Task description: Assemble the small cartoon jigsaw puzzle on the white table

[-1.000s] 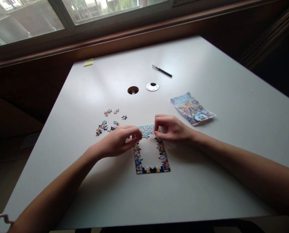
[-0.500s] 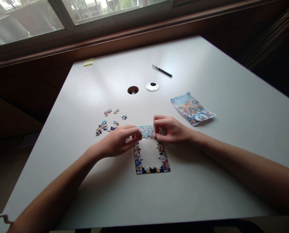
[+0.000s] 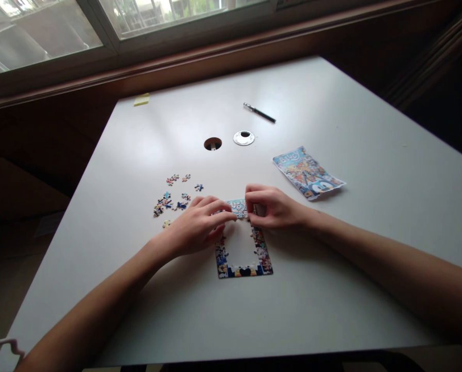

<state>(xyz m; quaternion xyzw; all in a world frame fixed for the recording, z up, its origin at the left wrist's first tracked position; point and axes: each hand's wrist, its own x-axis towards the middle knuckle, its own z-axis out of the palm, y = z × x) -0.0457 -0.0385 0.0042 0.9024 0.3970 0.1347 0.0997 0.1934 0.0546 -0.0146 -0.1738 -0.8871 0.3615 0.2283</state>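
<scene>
A partly assembled jigsaw puzzle (image 3: 245, 272) lies flat on the white table, its border joined around a bare middle. Over its upper left corner reaches my left hand (image 3: 202, 225), palm down, fingers stretched apart and fingertips at the inner edge of the light-blue top strip. My right hand (image 3: 273, 206) rests at the upper right corner with its fingers curled into a pinch; whatever lies between the fingertips is too small and hidden to make out. Loose puzzle pieces (image 3: 168, 201) lie in a scattered group left of the puzzle, beyond my left hand.
A creased picture sheet (image 3: 306, 173) with the puzzle's design lies to the right. Farther back are a black pen (image 3: 260, 112), a round metal cover (image 3: 244, 138) and an open cable hole (image 3: 213, 143). A yellow sticky note (image 3: 141, 99) sits at the far left edge.
My left hand has moved slightly right, its fingers straightening over the puzzle's top strip. A yellowish loose piece now shows beside the wrist. My right hand has hardly moved.
</scene>
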